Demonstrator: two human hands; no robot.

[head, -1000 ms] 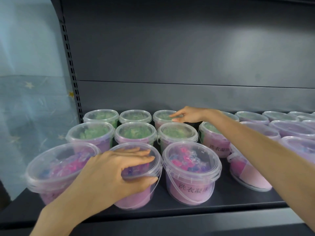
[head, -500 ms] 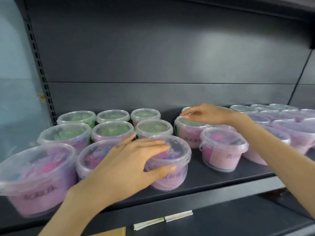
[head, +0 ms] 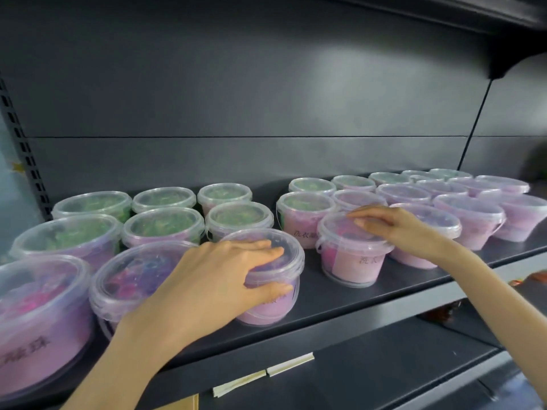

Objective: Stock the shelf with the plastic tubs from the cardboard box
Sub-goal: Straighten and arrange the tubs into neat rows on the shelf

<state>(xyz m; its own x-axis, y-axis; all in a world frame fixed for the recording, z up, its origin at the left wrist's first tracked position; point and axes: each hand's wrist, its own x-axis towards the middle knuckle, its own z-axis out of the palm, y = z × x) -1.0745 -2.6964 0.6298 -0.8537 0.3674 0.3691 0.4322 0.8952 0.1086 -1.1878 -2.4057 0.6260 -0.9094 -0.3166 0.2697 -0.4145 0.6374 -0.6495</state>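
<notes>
- Clear plastic makes up every tub on the dark shelf (head: 340,294). Each is round, with a see-through snap-on lid and a pale pink label band printed with dark characters (too blurred to read).
- Tubs in the front row show pink, blue and purple pieces through their lids.
- Green-filled tubs (head: 162,223) stand in rows behind them on the left, packed close together.
- The front tub (head: 288,258) stands upright near the shelf's front edge, just beside a neighbouring tub (head: 127,279) on its left.
- The left hand (head: 213,279) grips the front tub, with fingers spread across the lid and the thumb curled round the side wall below the rim.
- The second tub (head: 349,261) stands upright further right, with bare shelf between it and the front tub. A small handle lug shows at its side.
- The right hand (head: 393,226) lies on the second tub's lid with fingers nearly straight, touching the top and wrapped round nothing.
- More pink tubs (head: 473,214) fill the shelf behind and to the right of that hand.
- Two pale strips (head: 266,374) sit on the shelf's front lip, below the front tub.
</notes>
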